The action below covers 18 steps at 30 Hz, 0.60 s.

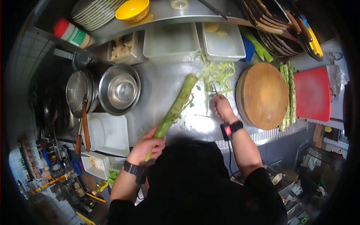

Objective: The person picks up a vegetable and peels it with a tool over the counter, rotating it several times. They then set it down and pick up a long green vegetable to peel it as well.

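Observation:
My left hand (147, 145) is wrapped round the lower end of a long green stalk (177, 105), which slants up and to the right over the steel counter (159, 80). Part of its skin hangs loose in strips along the right side. My right hand (222, 106) is closed on the handle of a small dark tool (214, 89), probably a peeler, whose head is hard to make out. It is apart from the stalk, to its right. Pale green peelings (221, 73) lie in a heap just beyond the tool.
A round wooden block (263, 96) stands at the right, with more stalks (291, 97) and a red board (312, 93) beyond it. Metal bowls (108, 90) and strainers are at the left. Plastic tubs (171, 42) line the back beneath a shelf.

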Motion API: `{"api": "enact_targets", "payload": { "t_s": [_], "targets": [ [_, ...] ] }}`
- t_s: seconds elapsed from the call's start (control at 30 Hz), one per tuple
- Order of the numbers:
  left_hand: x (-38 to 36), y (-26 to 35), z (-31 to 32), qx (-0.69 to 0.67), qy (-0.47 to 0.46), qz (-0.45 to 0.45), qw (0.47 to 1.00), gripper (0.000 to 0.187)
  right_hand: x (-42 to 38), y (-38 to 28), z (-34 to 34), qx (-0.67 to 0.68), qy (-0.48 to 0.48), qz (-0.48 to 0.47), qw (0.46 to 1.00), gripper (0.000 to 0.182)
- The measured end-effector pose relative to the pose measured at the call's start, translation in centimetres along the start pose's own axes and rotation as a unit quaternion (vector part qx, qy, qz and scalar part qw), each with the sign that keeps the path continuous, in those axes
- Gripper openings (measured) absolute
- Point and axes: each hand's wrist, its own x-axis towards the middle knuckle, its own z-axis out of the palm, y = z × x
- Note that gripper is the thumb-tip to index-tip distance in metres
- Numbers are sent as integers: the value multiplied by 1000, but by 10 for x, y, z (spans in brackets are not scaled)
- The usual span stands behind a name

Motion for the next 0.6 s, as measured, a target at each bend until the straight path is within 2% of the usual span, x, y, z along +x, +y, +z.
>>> {"api": "enact_targets", "payload": {
  "t_s": [0.03, 0.07, 0.1, 0.17, 0.2, 0.23, 0.3, 0.37, 0.4, 0.43, 0.5, 0.53, 0.57, 0.6],
  "targets": [
    [4, 3, 1, 2, -3, 16, 1000, 80, -12, -8, 5, -46, 0, -25, 999, 32],
    [4, 2, -1, -8, -9, 16, 1000, 81, -30, -21, 10, -48, -34, -36, 998, 43],
    [1, 0, -2, -14, 0, 12, 1000, 81, -44, -23, 12, -50, -41, -27, 998, 43],
    [3, 6, 0, -13, -16, 13, 1000, 84, -56, -27, 17, -239, -60, -211, 946, 57],
    [5, 8, 0, -12, -14, 15, 1000, 84, -59, -24, 18, -275, -95, -299, 909, 58],
    [7, 9, 1, -20, -20, 15, 999, 85, -62, -20, 22, -275, -96, -299, 909, 58],
    [8, 9, 2, -28, -27, 12, 999, 86, -74, -14, 34, -262, -182, -541, 778, 53],
    [10, 12, 2, -30, -40, 10, 999, 86, -99, -22, 41, -336, -237, -496, 765, 53],
    [11, 12, 1, -30, -40, 10, 999, 86, -101, -16, 43, -367, -262, -496, 742, 57],
    [12, 10, -2, -33, -34, 3, 999, 84, -111, -21, 48, -366, -262, -496, 742, 57],
    [10, 10, -2, -36, -27, -4, 999, 82, -130, -31, 54, -399, -341, -502, 688, 56],
    [9, 10, -1, -38, -17, -11, 999, 80, -127, -32, 53, -403, -362, -492, 682, 55],
    [7, 12, 1, -40, -7, -17, 999, 79, -105, -21, 52, -402, -362, -492, 682, 55],
    [8, 14, 2, -40, -7, -18, 999, 79, -66, -2, 49, -336, -294, -513, 733, 54]
  ]
}}
